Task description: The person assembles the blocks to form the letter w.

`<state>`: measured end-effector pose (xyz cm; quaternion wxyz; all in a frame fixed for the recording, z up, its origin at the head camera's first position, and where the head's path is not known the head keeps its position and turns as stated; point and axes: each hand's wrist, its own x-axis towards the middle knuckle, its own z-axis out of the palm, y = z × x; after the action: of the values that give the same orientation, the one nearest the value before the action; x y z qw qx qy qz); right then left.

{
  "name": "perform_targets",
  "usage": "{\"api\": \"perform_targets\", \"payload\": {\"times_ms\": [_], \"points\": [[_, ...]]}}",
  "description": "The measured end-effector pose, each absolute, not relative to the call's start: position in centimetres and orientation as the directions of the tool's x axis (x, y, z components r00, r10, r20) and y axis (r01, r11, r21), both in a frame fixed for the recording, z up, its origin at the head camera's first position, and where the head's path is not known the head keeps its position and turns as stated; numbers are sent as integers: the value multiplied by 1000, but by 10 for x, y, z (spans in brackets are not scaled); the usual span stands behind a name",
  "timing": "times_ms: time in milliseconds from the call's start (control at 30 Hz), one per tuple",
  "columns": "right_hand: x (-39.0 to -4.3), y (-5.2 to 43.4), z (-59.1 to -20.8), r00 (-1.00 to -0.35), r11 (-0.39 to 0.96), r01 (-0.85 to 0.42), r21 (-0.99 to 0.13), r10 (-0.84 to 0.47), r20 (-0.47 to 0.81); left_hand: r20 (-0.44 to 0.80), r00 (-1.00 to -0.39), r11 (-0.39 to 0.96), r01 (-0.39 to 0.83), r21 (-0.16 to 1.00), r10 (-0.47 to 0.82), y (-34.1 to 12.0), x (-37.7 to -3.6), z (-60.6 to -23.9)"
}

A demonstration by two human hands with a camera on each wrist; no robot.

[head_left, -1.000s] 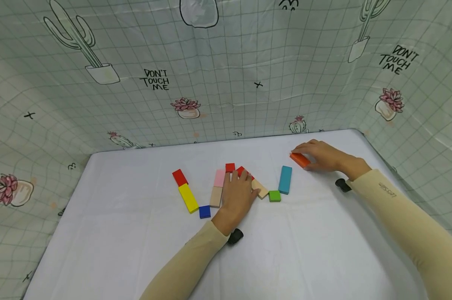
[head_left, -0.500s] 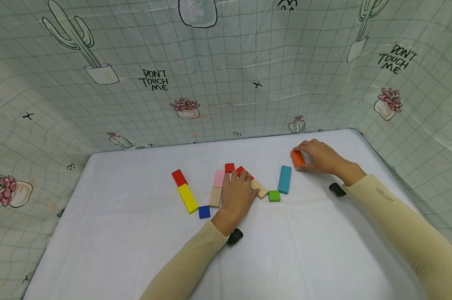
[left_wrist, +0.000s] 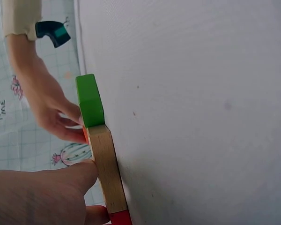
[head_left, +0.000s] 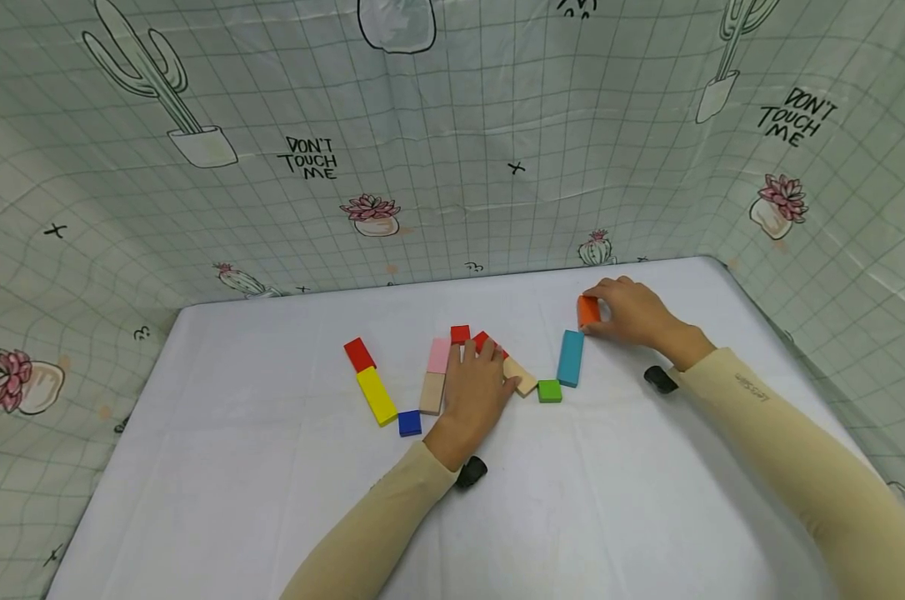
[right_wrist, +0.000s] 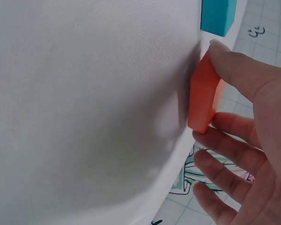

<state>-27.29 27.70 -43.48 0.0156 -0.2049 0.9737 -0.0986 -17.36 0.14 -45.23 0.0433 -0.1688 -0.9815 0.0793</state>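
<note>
Between thumb and fingers, my right hand (head_left: 636, 315) pinches an orange block (head_left: 588, 311) on the white table, just behind the far end of a teal block (head_left: 571, 358). The right wrist view shows my thumb (right_wrist: 239, 68) at the orange block's end nearest the teal one. My left hand (head_left: 473, 392) rests over the middle of the row, its fingers extended toward a partly covered red block (head_left: 481, 340). In the left wrist view, its thumb touches a plain wooden block (left_wrist: 107, 164), which meets a green block (left_wrist: 90, 101).
Left of my left hand lie a pink block (head_left: 439, 356), a tan block (head_left: 432, 393) and a small red block (head_left: 460, 334). Farther left, a blue block (head_left: 410, 422), a yellow block (head_left: 377, 397) and another red block (head_left: 359, 355) continue the zigzag. A patterned curtain (head_left: 452, 125) hangs behind.
My right hand has turned the orange block from slanted to nearly lined up with the teal block and shifted it slightly left, close to that block's far end. My left hand stays put.
</note>
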Motion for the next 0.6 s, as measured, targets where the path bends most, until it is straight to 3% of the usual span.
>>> {"api": "perform_targets", "payload": {"times_ms": [600], "points": [[-272, 282, -434, -890, 867, -440, -236, -456, -19, 50, -940, 929, 323, -182, 337, 1, -173, -452]]}}
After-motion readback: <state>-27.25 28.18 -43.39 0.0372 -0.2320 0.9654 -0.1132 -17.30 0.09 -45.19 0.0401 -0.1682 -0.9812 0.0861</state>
